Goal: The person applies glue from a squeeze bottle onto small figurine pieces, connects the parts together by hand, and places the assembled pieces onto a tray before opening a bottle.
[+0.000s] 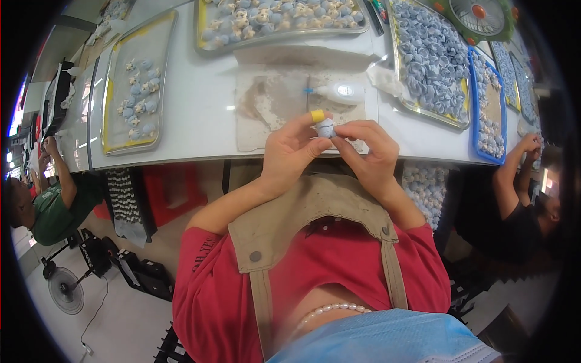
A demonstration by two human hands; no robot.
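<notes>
Above the table's front edge, my left hand (289,151) pinches a small light-blue and white figurine piece (325,128) between thumb and fingers. Yellow tape wraps one of that hand's fingers. My right hand (370,148) meets it from the other side, its thumb and forefinger closed at the piece's right edge. Fingers cover part of the piece, so its exact shape is hidden. Just beyond my hands, a white squeeze bottle (344,93) with a thin blue tip lies on its side on a stained cardboard sheet (251,138).
A tray (162,115) with several figurine pieces lies left. Fuller trays of cream-and-blue pieces (266,21) and blue-grey parts (430,66) stand at the back and right. Beside them are a blue-rimmed tray (503,130) and a green fan (481,18). People work on both sides.
</notes>
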